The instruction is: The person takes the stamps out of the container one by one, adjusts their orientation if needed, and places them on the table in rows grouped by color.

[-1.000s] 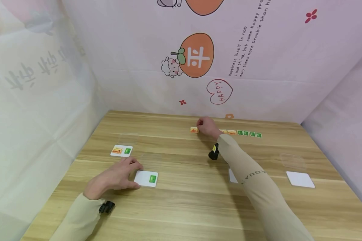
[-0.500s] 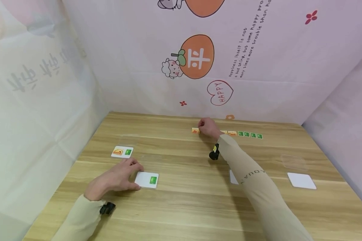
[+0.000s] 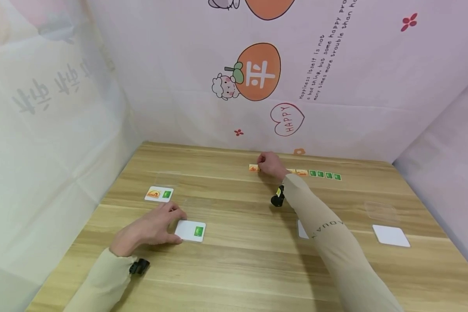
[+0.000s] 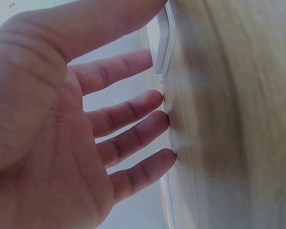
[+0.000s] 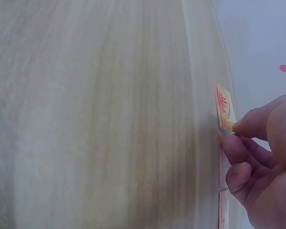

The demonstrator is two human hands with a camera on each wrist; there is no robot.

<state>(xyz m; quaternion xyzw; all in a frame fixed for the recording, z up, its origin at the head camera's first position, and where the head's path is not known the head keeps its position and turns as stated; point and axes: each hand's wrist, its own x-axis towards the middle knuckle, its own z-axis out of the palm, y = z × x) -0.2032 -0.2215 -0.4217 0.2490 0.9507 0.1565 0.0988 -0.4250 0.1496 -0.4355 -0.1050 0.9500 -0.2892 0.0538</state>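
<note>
Here, left hand (image 3: 153,226) gripping white card (image 3: 188,229), right hand (image 3: 272,165) pinching orange sticker (image 5: 223,102), "AQUA" sleeve (image 3: 333,234), "HAPPY" heart (image 3: 287,119)

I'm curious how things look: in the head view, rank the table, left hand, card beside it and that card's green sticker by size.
Largest to smallest:
table
left hand
card
green sticker

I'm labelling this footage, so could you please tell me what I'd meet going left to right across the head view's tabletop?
White card with two pictures, white card with one green picture, small orange card, right hand, row of four small green cards, rightmost blank white card.
</note>
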